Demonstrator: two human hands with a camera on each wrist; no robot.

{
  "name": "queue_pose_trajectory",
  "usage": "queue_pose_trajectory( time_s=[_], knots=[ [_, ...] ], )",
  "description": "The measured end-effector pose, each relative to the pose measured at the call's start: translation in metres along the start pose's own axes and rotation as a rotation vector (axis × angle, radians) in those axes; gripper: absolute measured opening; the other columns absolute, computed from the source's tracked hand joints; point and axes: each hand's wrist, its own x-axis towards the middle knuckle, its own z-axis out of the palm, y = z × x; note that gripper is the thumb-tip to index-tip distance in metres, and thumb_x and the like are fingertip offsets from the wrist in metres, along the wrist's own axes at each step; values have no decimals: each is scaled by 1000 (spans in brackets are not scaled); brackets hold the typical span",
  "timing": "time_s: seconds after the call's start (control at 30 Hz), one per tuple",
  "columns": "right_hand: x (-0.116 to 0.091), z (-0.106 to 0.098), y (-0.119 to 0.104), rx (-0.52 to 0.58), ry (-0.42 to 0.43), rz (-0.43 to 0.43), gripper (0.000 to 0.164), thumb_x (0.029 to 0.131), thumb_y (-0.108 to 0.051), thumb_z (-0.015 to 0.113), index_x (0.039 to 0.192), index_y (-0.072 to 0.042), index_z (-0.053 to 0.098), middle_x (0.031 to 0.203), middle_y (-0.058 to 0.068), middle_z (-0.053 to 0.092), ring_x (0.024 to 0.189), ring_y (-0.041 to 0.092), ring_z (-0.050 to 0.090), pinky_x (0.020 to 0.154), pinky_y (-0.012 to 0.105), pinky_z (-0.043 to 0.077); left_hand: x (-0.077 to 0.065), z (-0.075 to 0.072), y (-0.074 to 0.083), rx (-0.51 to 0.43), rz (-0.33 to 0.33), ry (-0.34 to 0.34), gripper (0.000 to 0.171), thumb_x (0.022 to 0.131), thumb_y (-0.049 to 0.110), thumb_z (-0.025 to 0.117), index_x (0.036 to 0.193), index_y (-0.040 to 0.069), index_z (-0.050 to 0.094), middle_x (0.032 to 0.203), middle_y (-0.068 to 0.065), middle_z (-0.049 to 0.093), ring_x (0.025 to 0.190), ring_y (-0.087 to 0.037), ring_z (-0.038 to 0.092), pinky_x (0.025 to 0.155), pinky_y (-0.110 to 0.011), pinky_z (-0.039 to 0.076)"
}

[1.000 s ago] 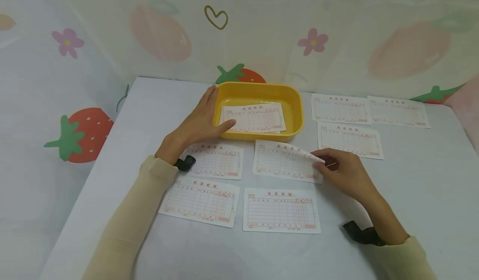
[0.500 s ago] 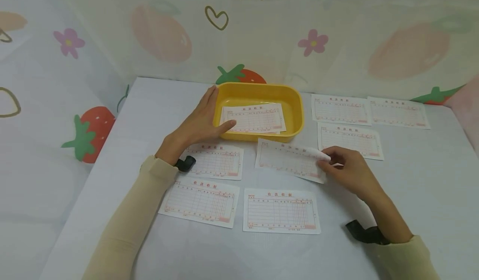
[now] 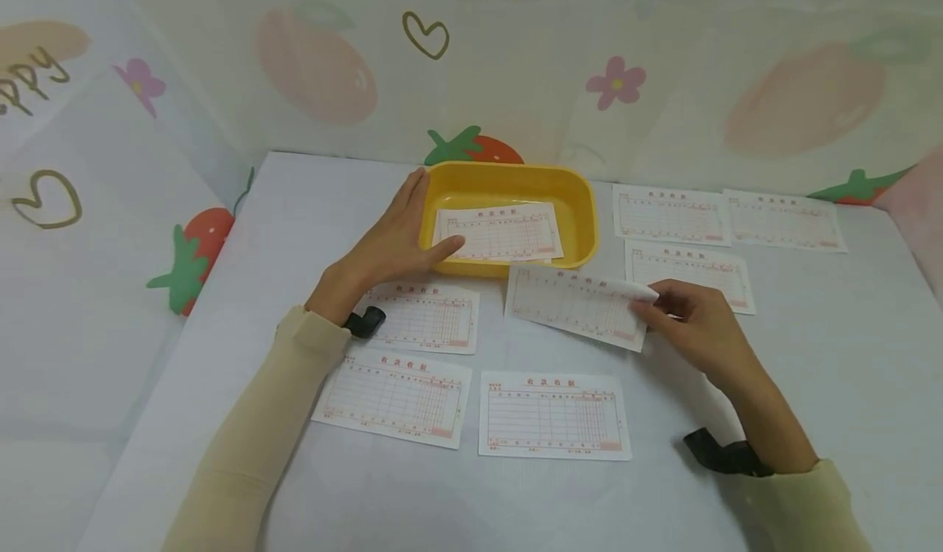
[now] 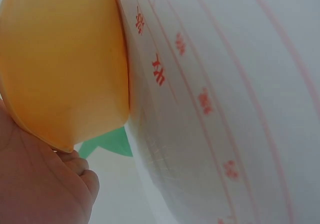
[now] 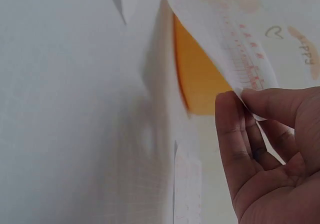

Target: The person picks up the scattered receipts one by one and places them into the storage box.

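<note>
My right hand [image 3: 700, 327] pinches the right end of a printed receipt slip [image 3: 570, 300] between thumb and fingers. That slip is lifted at the right and tilted, its top edge curling, just in front of the yellow plastic tray [image 3: 582, 216]. In the right wrist view the slip [image 5: 220, 31] slants up from the fingertips, overlapping the tray. My left hand [image 3: 390, 237] holds the tray's left side, thumb over the rim and fingers along the outside. Inside the tray lie stacked receipt slips [image 3: 501, 233]. Below my left wrist another slip [image 3: 427, 318] is partly covered.
Two more slips, one front left [image 3: 398, 396] and one front centre [image 3: 554, 417], lie flat on the white tabletop [image 3: 560, 507]. To the tray's right lie three others, including a back slip [image 3: 670, 216]. A strawberry-printed cloth [image 3: 516, 77] hangs behind the table.
My right hand has raised the pinched slip further and moved slightly right and away from me, with more of the slip off the table. The left hand and the tray stay in place.
</note>
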Motion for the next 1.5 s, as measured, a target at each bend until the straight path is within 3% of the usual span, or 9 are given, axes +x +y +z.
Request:
queue_pose_trajectory(
  time_s=[0.1, 0.33, 0.63, 0.77, 0.97, 1.1, 1.27, 1.5],
  knots=[
    [2, -3, -1, 42, 20, 2, 26, 101, -26, 74, 119, -7, 75, 109, 10, 77, 86, 4, 70, 71, 18, 58, 0, 0, 0, 3, -1, -5, 114, 97, 68, 56, 170, 8, -10, 180, -11, -9, 168, -30, 4, 137, -50, 16],
    [14, -11, -9, 224, 39, 0, 26, 101, -21, 74, 115, 1, 72, 100, -13, 76, 84, 6, 73, 78, 22, 64, -1, 1, -1, 18, -7, -7, 115, 97, 68, 56, 170, 8, -11, 180, -11, -10, 169, -30, 2, 137, -50, 15],
    [38, -24, -21, 361, 39, 38, 24, 101, -19, 74, 118, -4, 70, 105, -13, 73, 90, 6, 73, 80, 20, 64, 0, 2, -1, 12, -9, -13, 116, 97, 68, 56, 169, 7, -11, 180, -10, -11, 169, -30, 2, 137, -49, 14],
    [50, -26, -31, 342, 37, 48, 24, 100, -24, 75, 117, -8, 71, 110, -10, 73, 93, 6, 73, 82, 21, 64, 1, 3, -2, 21, -7, -13, 116, 97, 70, 54, 169, 7, -11, 180, -10, -12, 169, -29, 1, 137, -49, 14],
    [75, -24, -48, 261, -12, 47, 38, 101, -29, 73, 127, -1, 66, 112, -12, 72, 94, 2, 73, 85, 19, 63, 3, 2, -2, 25, -12, -10, 116, 97, 70, 54, 169, 6, -10, 180, -10, -12, 169, -30, 1, 137, -50, 14],
    [88, -19, -60, 233, -44, 48, 39, 102, -28, 72, 130, -2, 66, 118, -4, 72, 95, 3, 72, 85, 19, 63, 4, 3, 2, 23, -25, -5, 113, 98, 68, 54, 170, 5, -6, 180, -12, -7, 169, -30, 0, 137, -50, 13],
    [100, -8, -75, 198, -92, 54, 40, 103, -30, 71, 134, -6, 66, 130, 9, 70, 97, 10, 73, 87, 18, 62, 5, 5, 6, 23, -45, -5, 115, 96, 68, 55, 170, 4, -6, 180, -12, -8, 169, -30, -3, 137, -50, 12],
    [114, 12, -91, 166, -135, 71, 39, 103, -28, 71, 135, -6, 65, 133, 15, 70, 105, 22, 72, 87, 17, 61, 4, 7, 7, 43, -41, -1, 118, 95, 72, 54, 170, 4, -8, 180, -14, -10, 169, -30, -4, 137, -50, 14]
  ],
)
